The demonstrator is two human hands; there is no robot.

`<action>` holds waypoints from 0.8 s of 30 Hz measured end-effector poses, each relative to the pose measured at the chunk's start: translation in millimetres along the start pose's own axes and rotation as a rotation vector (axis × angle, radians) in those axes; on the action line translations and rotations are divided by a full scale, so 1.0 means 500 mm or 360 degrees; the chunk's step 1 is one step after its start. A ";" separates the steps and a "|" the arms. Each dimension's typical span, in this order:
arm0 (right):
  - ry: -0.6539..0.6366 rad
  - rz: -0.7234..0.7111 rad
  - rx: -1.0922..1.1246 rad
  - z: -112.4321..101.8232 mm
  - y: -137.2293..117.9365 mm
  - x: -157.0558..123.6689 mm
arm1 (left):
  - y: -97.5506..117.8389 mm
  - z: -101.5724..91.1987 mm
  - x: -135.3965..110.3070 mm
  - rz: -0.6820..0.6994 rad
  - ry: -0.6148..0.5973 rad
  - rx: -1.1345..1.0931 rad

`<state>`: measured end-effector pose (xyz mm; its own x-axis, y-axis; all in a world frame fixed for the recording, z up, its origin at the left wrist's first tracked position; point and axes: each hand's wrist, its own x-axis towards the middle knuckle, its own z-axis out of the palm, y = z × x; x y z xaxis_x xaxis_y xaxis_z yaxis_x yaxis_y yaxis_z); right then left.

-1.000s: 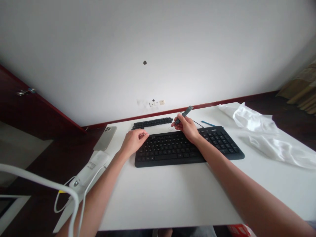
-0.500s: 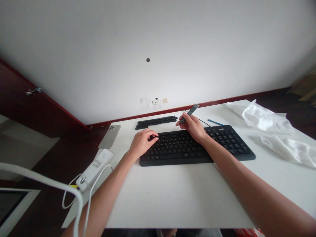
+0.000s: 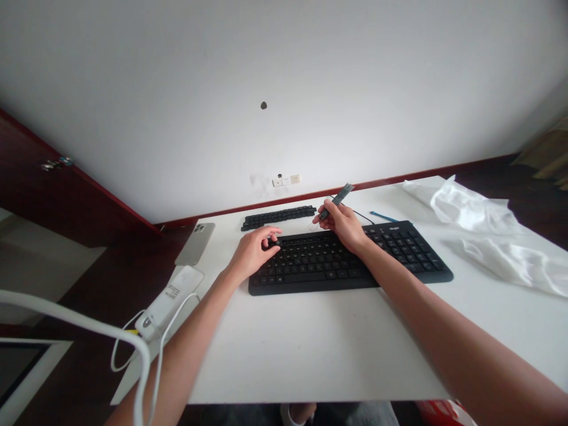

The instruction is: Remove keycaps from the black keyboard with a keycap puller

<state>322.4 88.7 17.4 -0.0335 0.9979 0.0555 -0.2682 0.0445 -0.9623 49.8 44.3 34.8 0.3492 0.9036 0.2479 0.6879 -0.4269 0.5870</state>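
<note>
A black keyboard (image 3: pixel 310 277) lies across the white table (image 3: pixel 284 349), many of its main-block keys looking bare of caps. My right hand (image 3: pixel 344 225) is closed around a dark-handled keycap puller (image 3: pixel 339 201); its thin wire loops hang over the keyboard's back edge. Over the keyboard's upper left corner is my left hand (image 3: pixel 255 251), thumb and fingertips apart, with nothing visible between them. Behind the keyboard, black keycaps (image 3: pixel 278 218) stand lined up in rows.
On the left lie a phone (image 3: pixel 195 244) and a white power strip (image 3: pixel 171 299) with white cables. A blue stick-like tool (image 3: pixel 383 216) rests behind the keyboard, near its black cord. White shiny cloth or plastic (image 3: pixel 470 207) spreads on the right. The wall stands behind the table.
My left thumb and fingers have spread apart from a near pinch. My right hand still holds the keycap puller in about the same place. The whole view has shifted slightly.
</note>
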 end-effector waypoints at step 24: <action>-0.0007 -0.0016 0.0011 -0.001 0.002 0.002 | -0.102 -0.016 0.079 -0.0050 0.0235 0.0698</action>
<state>322.8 89.6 16.4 -0.0349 0.9972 0.0665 -0.2751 0.0543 -0.9599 23.2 101.8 20.9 0.2514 0.8979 0.3613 0.9119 -0.3449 0.2227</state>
